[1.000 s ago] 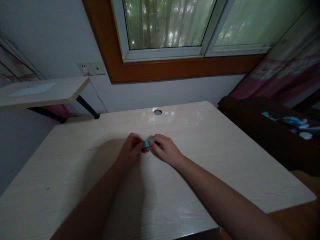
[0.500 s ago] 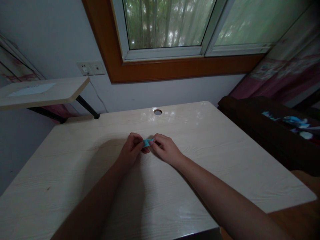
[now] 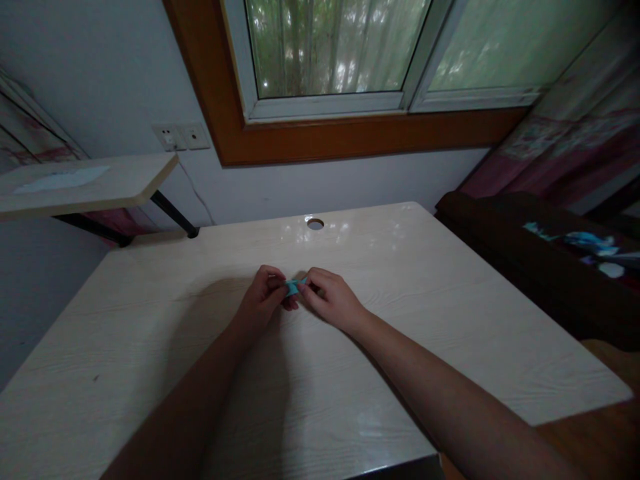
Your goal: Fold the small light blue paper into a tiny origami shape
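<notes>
A small light-blue folded piece (image 3: 293,287), paper by the look of it, is pinched between both my hands just above the pale wooden desk (image 3: 450,320). My left hand (image 3: 261,301) grips its left end with curled fingers. My right hand (image 3: 331,298) grips its right end, thumb and forefinger pressed together. Most of the blue piece is hidden by my fingers.
A round cable hole (image 3: 315,224) sits at the desk's far edge, under a window. A raised side shelf (image 3: 85,183) with a white sheet stands at the left. A wall socket (image 3: 181,137) is behind it. A dark bed frame (image 3: 530,260) borders the desk's right.
My fingers have shifted very slightly on the blue piece. Both hands stay at the same spot on the desk.
</notes>
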The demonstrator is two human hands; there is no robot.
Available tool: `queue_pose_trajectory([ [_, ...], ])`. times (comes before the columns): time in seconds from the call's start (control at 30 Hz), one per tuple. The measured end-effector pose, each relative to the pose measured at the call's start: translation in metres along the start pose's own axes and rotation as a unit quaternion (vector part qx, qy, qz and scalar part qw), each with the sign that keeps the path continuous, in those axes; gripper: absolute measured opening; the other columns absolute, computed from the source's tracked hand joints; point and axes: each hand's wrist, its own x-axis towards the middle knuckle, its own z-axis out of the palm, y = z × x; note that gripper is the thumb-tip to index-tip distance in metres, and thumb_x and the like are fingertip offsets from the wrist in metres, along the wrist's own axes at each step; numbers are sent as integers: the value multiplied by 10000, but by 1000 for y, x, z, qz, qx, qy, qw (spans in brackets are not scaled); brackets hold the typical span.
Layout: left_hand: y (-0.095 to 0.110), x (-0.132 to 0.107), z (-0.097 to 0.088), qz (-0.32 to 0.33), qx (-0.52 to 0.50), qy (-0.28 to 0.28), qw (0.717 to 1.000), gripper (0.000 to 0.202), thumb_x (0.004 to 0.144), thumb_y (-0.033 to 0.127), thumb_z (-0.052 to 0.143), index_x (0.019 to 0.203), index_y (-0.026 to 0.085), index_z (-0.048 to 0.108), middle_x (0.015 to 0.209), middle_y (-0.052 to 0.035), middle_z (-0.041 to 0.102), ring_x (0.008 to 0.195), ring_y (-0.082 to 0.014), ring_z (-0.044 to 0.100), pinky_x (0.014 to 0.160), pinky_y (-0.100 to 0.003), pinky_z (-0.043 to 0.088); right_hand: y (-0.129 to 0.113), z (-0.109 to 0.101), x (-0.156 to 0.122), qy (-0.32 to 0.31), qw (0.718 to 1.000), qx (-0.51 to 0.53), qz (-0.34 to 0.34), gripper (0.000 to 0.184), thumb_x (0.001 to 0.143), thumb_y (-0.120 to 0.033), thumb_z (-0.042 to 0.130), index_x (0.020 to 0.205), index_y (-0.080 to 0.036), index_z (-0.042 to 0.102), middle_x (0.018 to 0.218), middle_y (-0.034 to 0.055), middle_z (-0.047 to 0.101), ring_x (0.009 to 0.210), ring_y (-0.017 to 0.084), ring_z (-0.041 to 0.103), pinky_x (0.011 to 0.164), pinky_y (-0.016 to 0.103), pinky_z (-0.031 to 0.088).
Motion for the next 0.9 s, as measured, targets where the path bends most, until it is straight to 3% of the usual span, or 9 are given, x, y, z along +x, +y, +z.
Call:
queue_pose_trajectory([
  [0.2,0,-1,3,45,12,9,999,274,906,262,591,1007,245,336,772,42,662,603,-135,675,596,-285,554,0,0,0,5,1000,-2,0,240,949,-270,494,720,-197,505,700,1,515,659,138,496,618,265,367],
  [0.47,2,-1,2,21,50,-17,998,82,932,265,520,920,187,503,741,0,661,664,-148,689,648,-287,548,-2,-2,0,1,1000,-4,-7,224,938,-248,498,719,-200,491,707,-1,505,668,139,496,619,263,363],
  [0.7,4,-1,4,29,26,-11,999,274,906,286,590,1115,218,426,731,31,653,642,-154,690,618,-289,561,-1,-1,-1,-6,1000,-8,-20,209,939,-227,502,732,-198,493,726,0,508,688,137,497,642,259,371],
  [0.9,5,0,3,-1,24,-21,1000,218,888,260,598,1060,187,487,713,13,668,612,-147,668,619,-294,557,1,1,0,-14,999,-26,-33,197,934,-216,516,739,-192,496,735,2,510,692,133,493,642,254,358],
])
